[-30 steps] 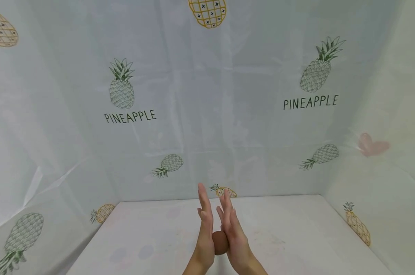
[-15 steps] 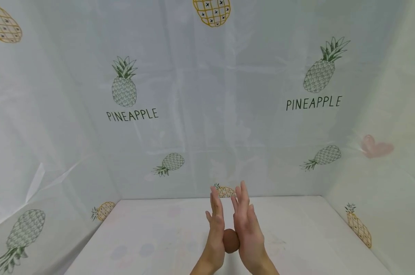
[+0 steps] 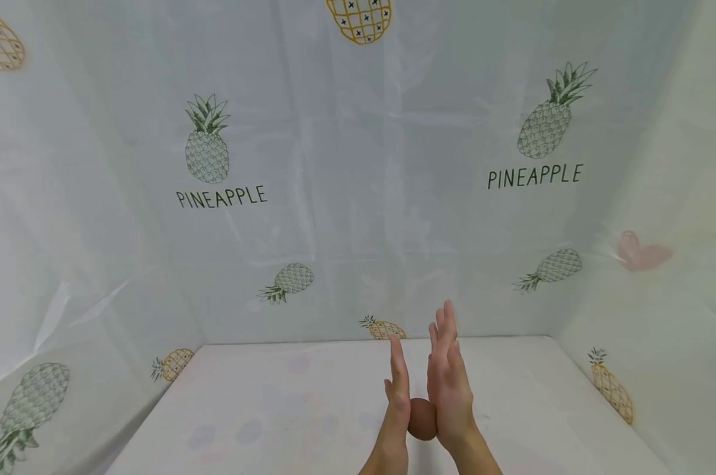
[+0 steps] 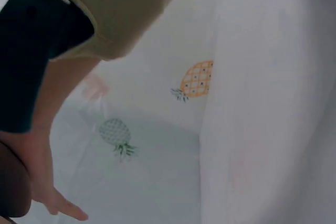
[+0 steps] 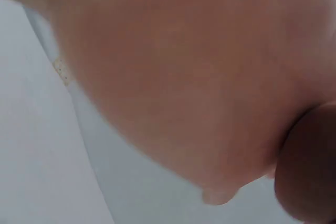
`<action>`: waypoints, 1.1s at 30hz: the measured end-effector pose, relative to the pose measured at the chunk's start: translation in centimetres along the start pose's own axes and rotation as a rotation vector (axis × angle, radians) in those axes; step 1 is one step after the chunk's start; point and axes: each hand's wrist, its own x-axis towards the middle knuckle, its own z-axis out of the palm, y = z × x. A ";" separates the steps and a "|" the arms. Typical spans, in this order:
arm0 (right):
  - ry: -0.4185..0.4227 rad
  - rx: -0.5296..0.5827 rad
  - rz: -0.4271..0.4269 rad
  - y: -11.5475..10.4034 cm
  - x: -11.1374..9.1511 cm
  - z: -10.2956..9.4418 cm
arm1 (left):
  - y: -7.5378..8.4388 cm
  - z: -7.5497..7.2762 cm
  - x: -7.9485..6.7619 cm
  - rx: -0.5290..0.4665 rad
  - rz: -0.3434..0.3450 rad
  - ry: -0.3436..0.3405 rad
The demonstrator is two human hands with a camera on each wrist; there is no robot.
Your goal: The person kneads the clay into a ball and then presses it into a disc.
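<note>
A smooth brown ball [image 3: 422, 419], which looks like clay or dough, sits between the two palms in the head view. My left hand [image 3: 399, 396] touches it from the left and my right hand [image 3: 449, 389] from the right, both with fingers straight and pointing up and away. The right fingertips reach higher than the left ones. Part of the brown ball [image 4: 13, 184] shows at the left edge of the left wrist view, near a hand with extended fingers. In the right wrist view the palm [image 5: 173, 77] fills most of the picture, with the ball [image 5: 310, 171] against it.
Below the hands lies a white table [image 3: 245, 396] with faint coloured spots. Pale curtain sheets [image 3: 358, 198] printed with pineapples rise behind it and on both sides. A dark band [image 4: 31, 51] and a beige sleeve [image 4: 115, 14] show in the left wrist view.
Both hands and the ball between them have shifted right in the head view. The right hand has slid farther forward and the left back relative to it. The palms stay against the ball.
</note>
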 end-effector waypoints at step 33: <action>-0.331 0.100 0.082 0.1 -1.1 4.0 | -0.8 -5.7 1.5 0.174 -0.052 0.328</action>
